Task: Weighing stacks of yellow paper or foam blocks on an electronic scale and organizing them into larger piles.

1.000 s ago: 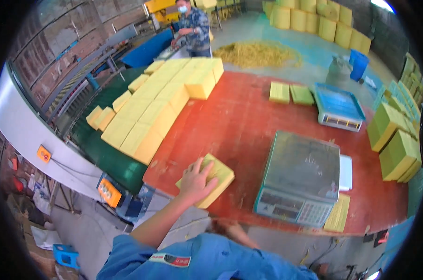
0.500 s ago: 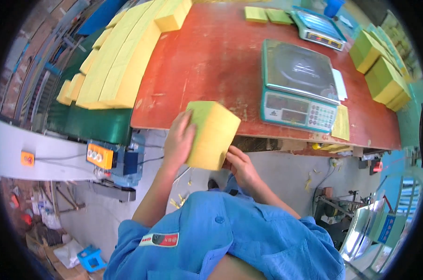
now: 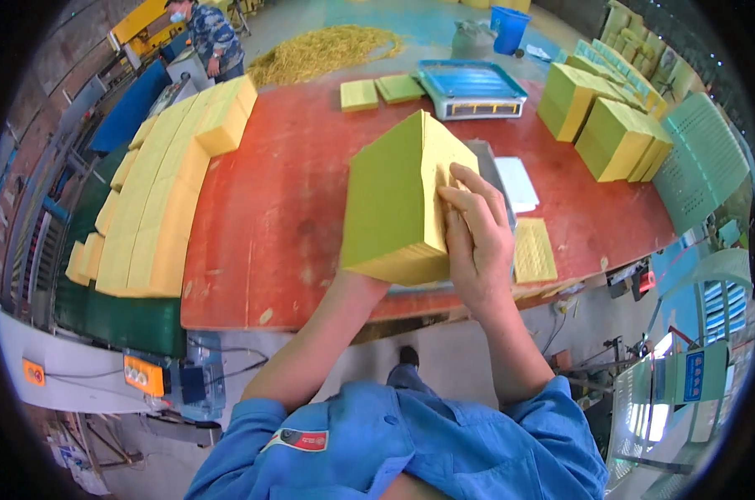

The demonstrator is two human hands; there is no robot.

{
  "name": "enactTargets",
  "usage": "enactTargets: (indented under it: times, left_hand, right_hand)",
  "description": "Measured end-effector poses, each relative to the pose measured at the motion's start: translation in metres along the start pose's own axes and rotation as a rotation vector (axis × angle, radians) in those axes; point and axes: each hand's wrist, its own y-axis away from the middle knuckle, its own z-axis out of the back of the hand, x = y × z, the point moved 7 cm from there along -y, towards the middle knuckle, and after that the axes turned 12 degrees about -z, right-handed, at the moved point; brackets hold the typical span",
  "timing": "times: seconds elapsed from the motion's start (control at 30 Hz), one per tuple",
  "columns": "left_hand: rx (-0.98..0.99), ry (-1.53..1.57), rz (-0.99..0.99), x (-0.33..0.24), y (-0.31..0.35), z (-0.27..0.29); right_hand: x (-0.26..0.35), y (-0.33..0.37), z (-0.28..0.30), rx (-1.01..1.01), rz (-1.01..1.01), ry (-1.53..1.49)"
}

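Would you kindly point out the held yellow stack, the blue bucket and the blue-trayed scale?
Yellow stack (image 3: 387,197), head view: broad left face.
Blue bucket (image 3: 509,33), head view: outer side wall.
Blue-trayed scale (image 3: 471,83), head view: tray floor.

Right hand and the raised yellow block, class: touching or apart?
Touching: the head view shows the right hand with fingers laid against the raised yellow block.

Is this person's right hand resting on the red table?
No, the right hand lies against the side of a thick yellow block.
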Motion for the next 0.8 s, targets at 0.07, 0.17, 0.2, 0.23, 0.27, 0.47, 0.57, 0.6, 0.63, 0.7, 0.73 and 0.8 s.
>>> enactTargets:
  times: [0.07,0.17,0.2,0.23,0.27,0.47,0.57,0.6,0.63,0.7,0.73,0.8]
  left_hand:
    - [0.057,0.056,0.024,0.025,-0.036,-0.015]
    - [0.059,0.106,0.040,0.054,-0.084,-0.014]
    - [0.025,0.100,0.035,0.060,-0.098,-0.006]
    - [0.006,0.103,0.029,0.069,-0.103,0.001]
    - [-0.070,0.143,0.028,0.076,-0.103,0.013]
    - [-0.364,0.058,0.215,0.046,-0.040,0.050]
    - [-0.355,-0.562,-0.192,-0.007,-0.008,0.068]
    - [-0.362,-0.567,-0.195,-0.013,-0.007,0.070]
    - [-0.135,-1.061,-0.474,-0.038,-0.009,0.028]
    - [0.290,-1.711,-0.826,-0.044,-0.011,-0.032]
    - [0.280,-1.707,-0.826,-0.044,-0.017,-0.036]
    - [0.591,-1.893,-0.734,-0.021,-0.029,-0.044]
  right_hand:
    - [-0.030,-0.031,-0.005,0.082,0.013,0.093]
    - [-0.072,-0.071,-0.014,0.169,-0.009,0.101]
    - [-0.085,-0.081,-0.021,0.207,-0.007,0.126]
    - [-0.100,-0.089,-0.026,0.257,-0.025,0.114]
    - [-0.109,-0.096,-0.029,0.277,-0.028,0.106]
    - [-0.123,-0.096,-0.055,0.507,0.000,0.109]
    - [-0.104,-0.086,-0.058,0.550,0.117,0.281]
    - [-0.102,-0.089,-0.061,0.554,0.118,0.271]
    - [-0.098,-0.091,-0.062,0.549,0.133,0.299]
    - [-0.097,-0.102,-0.071,0.552,0.160,0.374]
    - [-0.095,-0.108,-0.076,0.560,0.165,0.376]
    - [-0.097,-0.119,-0.096,0.671,0.136,0.402]
